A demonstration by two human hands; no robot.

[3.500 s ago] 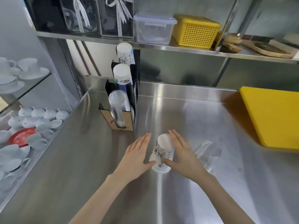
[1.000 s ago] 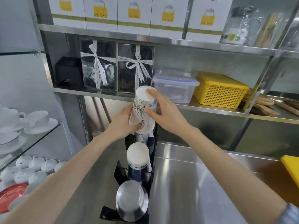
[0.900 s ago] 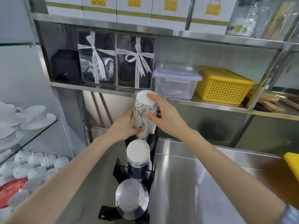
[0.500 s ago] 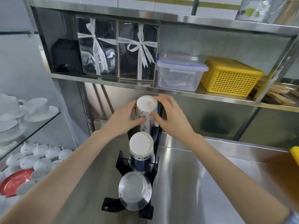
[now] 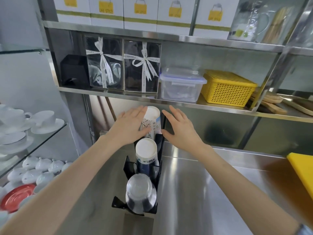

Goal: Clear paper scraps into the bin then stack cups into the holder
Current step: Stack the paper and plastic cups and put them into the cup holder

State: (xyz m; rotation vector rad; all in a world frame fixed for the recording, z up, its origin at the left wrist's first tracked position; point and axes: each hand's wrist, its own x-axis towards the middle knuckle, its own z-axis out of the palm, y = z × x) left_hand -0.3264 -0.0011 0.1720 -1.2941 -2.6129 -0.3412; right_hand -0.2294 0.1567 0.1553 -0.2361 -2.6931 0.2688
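A black stepped cup holder (image 5: 128, 164) stands on the steel counter. Its rear slot holds an upside-down stack of white printed paper cups (image 5: 151, 121). The middle slot holds white and dark blue cups (image 5: 146, 154), and the front slot holds clear plastic cups (image 5: 140, 195). My left hand (image 5: 130, 127) is flat and open just left of the printed cups, its thumb touching or nearly touching their side. Spread open and empty, my right hand (image 5: 180, 128) sits a little to their right, with a small gap between.
A steel shelf (image 5: 220, 106) runs close above the rear stack, carrying ribboned gift boxes (image 5: 123, 65), a clear lidded container (image 5: 182, 85) and a yellow basket (image 5: 227, 88). White crockery (image 5: 25, 126) fills glass shelves at left. A yellow board (image 5: 303, 168) lies at right.
Both hands carried the printed cup from the counter up onto the rear stack, pushed it down, then released it and spread apart to either side.
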